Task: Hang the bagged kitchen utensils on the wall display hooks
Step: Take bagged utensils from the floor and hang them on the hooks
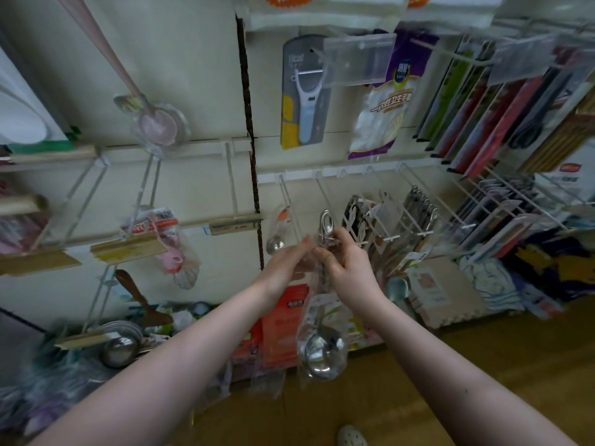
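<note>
Bagged ladle (323, 347) is hanging upright btwn both hands, bowl down, handle loop up, in front of the lower rail (299, 176) of the wall display. Its weight is pulling the clear bag straight, so the top end is presenting itself to the wire hook (323, 193) just above and behind it, prob. the intended spot.

Right hand (349, 263) is gripping the upper part of the bag, fingers (325, 256) curling round the handle just below the metal loop. That looks like the carrying grip, taking the weight. Left hand (285, 263) is coming in from the other side w/ fingers looking nearly straight, tips meeting the bag's top edge. It's prob. steadying or spreading the plastic to find the hang hole, but blur is hiding whether it's pinching, so can't tell.

Loop end is poking up past the fingertips of both hands. Bowl and most of the bag are dangling well below the wrists, above the floor (450, 365). Bag isn't on the hook yet. Next hook over is already carrying a bagged spoon (276, 243).
</note>
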